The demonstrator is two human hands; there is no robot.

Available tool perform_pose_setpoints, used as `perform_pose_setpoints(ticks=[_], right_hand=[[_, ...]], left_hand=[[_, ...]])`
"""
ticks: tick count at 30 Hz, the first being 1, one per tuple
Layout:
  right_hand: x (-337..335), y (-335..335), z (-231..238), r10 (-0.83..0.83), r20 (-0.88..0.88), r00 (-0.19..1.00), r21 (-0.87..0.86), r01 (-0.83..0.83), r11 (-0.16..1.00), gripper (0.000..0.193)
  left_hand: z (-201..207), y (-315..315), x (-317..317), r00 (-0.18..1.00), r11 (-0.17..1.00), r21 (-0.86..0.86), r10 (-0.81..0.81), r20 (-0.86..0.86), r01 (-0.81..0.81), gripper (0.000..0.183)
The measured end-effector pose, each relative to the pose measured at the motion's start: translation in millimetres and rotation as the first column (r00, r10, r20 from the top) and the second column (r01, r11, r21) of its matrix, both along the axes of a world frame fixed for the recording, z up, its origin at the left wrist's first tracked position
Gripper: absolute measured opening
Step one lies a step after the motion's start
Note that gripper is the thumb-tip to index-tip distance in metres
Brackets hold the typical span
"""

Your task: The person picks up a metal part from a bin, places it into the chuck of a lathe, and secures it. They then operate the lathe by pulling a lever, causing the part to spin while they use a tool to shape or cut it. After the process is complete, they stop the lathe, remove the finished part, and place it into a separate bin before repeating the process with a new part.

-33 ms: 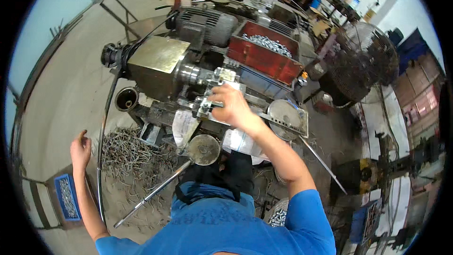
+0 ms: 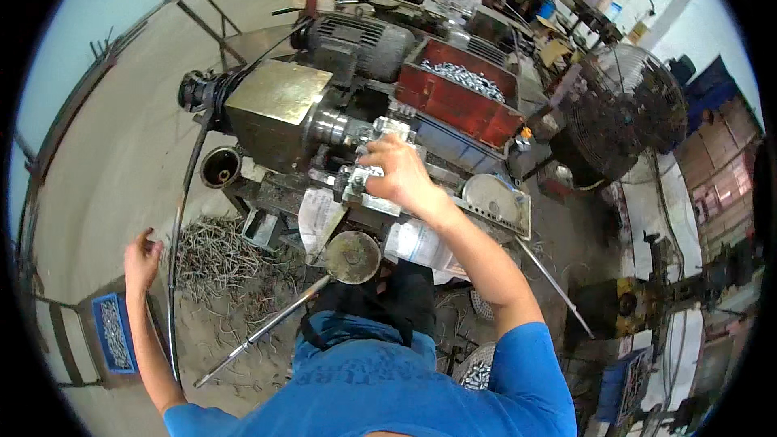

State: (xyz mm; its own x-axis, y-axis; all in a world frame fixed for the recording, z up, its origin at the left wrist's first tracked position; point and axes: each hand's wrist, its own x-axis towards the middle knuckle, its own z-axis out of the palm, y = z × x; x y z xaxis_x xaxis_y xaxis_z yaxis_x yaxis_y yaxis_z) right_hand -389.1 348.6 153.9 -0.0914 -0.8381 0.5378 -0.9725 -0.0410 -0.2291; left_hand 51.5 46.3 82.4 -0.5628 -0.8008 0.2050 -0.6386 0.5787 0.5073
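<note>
My right hand [image 2: 398, 171] reaches over the metal clamp block [image 2: 374, 186] of a machine, just right of its shiny round spindle [image 2: 330, 127]. Its fingers are bent, with a gap between thumb and fingertips, and no held object shows there. Whether the fingertips touch the block is unclear. Out at the left, my left hand [image 2: 142, 259] hangs in the air with fingers apart and nothing in it. A long dark bar [image 2: 176, 235] runs upright close beside it. The machine's boxy housing [image 2: 271, 113] has a brass-coloured top plate.
Behind the clamp stands a red bin [image 2: 453, 105] of small metal parts. A motor [image 2: 360, 44] sits at the back, a caged fan [image 2: 623, 109] at the right. Thin metal scrap [image 2: 214, 263] covers the floor at left, near a blue crate [image 2: 113, 332]. A round plate [image 2: 353, 257] is before me.
The whole view has shifted slightly, moving the machine a little right and down. My right hand stays over the clamp block, and my left hand remains held out at the left.
</note>
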Motion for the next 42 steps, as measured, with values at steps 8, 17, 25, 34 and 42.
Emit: perform_pose_setpoints(ticks=[8,17,25,34,42], right_hand=[[-39,-83,-29,-0.17,-0.459,0.872,0.437,0.388,0.811,0.028],[-56,-95,-50,-0.11,-0.504,0.857,0.367,0.328,0.87,0.023],[-59,-95,-52,-0.089,-0.511,0.855,0.349,0.301,0.887,0.022],[-56,-107,-59,-0.244,-0.224,0.943,0.422,0.32,0.848,0.028],[-62,-114,-52,-0.256,0.016,0.967,0.416,0.226,0.881,0.02]], left_hand=[[-49,52,-8,0.957,0.855,0.515,0.098,-0.274,0.06,0.018],[-51,50,-12,0.977,0.909,0.402,0.17,-0.125,-0.107,0.026],[-55,46,-10,0.988,0.949,0.286,0.15,-0.03,-0.135,0.033],[-51,53,-16,0.981,0.986,0.011,0.166,0.101,-0.168,0.039],[-65,-16,20,0.854,0.95,-0.265,0.271,0.444,-0.164,0.023]])
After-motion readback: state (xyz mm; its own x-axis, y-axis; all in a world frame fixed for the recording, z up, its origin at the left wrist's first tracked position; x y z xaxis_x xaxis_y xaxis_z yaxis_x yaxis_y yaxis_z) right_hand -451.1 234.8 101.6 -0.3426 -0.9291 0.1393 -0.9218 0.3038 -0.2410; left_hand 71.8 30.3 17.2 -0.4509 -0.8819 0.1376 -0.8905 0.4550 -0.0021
